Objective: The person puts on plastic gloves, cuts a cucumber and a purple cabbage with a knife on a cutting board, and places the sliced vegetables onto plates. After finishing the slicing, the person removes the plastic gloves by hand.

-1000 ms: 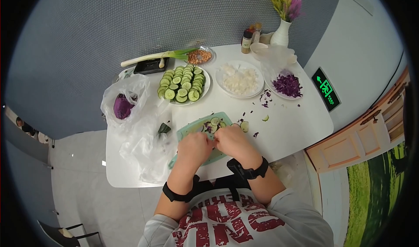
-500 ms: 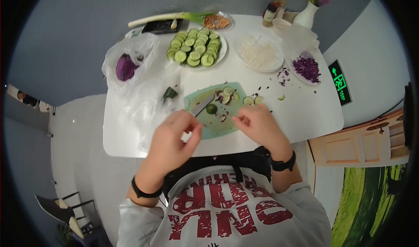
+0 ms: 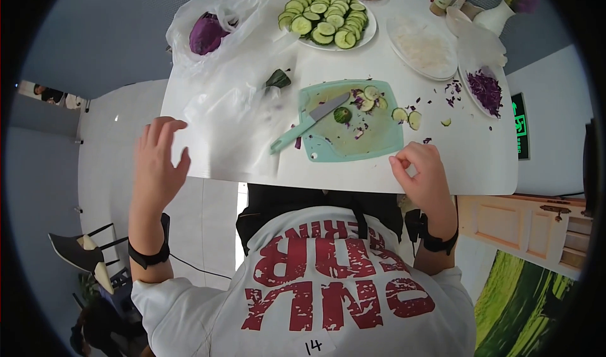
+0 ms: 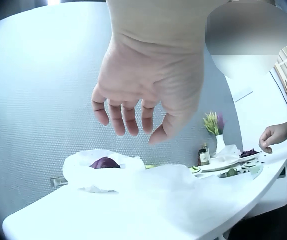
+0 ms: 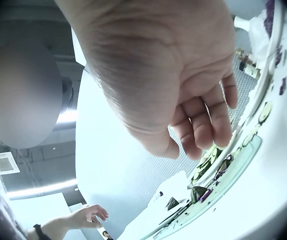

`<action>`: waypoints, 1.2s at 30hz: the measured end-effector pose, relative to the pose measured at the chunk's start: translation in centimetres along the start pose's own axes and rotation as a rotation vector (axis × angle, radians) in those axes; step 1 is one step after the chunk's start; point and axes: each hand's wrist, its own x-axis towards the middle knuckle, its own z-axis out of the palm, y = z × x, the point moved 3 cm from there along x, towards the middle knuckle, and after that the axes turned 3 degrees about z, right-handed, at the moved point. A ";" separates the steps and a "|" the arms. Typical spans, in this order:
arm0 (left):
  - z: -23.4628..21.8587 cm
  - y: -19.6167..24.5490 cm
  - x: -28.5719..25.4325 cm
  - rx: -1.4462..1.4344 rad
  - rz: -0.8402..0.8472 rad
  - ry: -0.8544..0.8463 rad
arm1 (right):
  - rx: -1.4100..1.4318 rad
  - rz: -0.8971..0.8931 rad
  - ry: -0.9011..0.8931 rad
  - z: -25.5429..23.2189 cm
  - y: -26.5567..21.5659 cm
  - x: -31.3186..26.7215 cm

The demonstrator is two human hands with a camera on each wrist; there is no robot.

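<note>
My left hand (image 3: 158, 161) is raised over the table's left front edge, fingers loosely bent and holding nothing; the left wrist view shows its bare palm. The right hand (image 3: 423, 174) hovers by the front edge, just right of the green cutting board (image 3: 375, 143), its fingers loosely curled around nothing. A knife (image 3: 291, 136) with a pale green handle lies slanted across the board's left side, blade on it and handle past its edge. Beside the blade sit a dark green cucumber end (image 3: 343, 115), some cucumber slices (image 3: 371, 93) and purple cabbage scraps.
To the left, a clear plastic bag (image 3: 249, 6) holds a purple cabbage piece (image 3: 207, 34). Behind the board stand a plate of cucumber slices (image 3: 322, 16), a plate of white shreds (image 3: 421, 47) and shredded purple cabbage (image 3: 485, 92). Another cucumber end (image 3: 278, 78) rests on the bag.
Both hands, close together over the board before, have drawn apart: the left far to the left, the right to the right. Knife and cucumber end now show uncovered. The head view has shifted.
</note>
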 end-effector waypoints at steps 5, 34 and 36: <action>2.0 0.9 0.0 0.134 0.172 -0.122 | -0.011 -0.022 0.011 0.5 -0.4 0.3; 2.9 13.3 6.8 -0.606 0.083 0.282 | 0.268 -0.158 0.249 3.0 -8.5 3.5; 3.2 13.8 6.7 -0.636 0.064 0.291 | 0.244 -0.106 0.233 3.1 -8.5 3.6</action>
